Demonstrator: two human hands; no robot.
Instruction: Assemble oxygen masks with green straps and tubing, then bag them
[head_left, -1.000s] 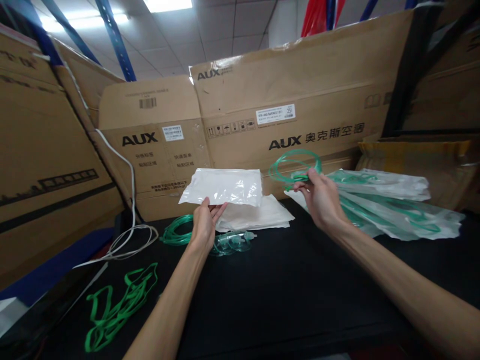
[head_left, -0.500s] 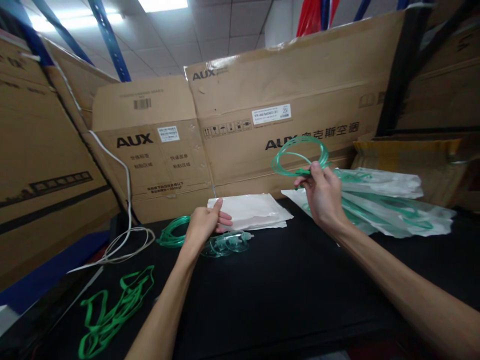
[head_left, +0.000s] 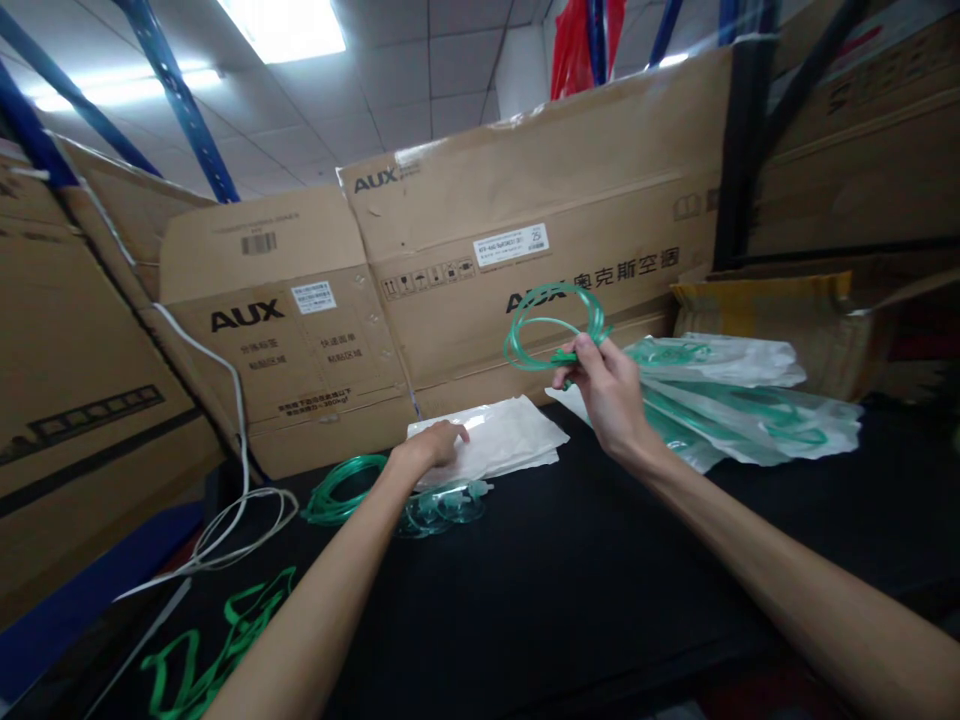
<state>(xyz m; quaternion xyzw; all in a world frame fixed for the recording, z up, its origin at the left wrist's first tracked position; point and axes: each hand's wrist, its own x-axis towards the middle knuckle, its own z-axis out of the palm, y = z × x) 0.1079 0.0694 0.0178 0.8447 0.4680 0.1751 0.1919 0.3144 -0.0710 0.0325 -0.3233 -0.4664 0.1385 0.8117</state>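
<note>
My right hand (head_left: 609,395) is raised above the black table (head_left: 570,600) and pinches a coil of green tubing (head_left: 551,325). My left hand (head_left: 435,445) lies with its fingers flat on the near left corner of a stack of white plastic bags (head_left: 510,440). Just in front of that hand lie a clear mask (head_left: 442,503) and another green tubing coil (head_left: 341,485).
Bagged tubing sets (head_left: 735,400) are piled at the right. Green elastic straps (head_left: 202,660) lie at the near left, beside a white cable (head_left: 240,500). Large cardboard boxes (head_left: 525,250) wall in the back and left.
My left hand has lowered the white bag it held up onto the stack and now rests on it. The right hand drifted left with the tubing coil. The view tilted up.
</note>
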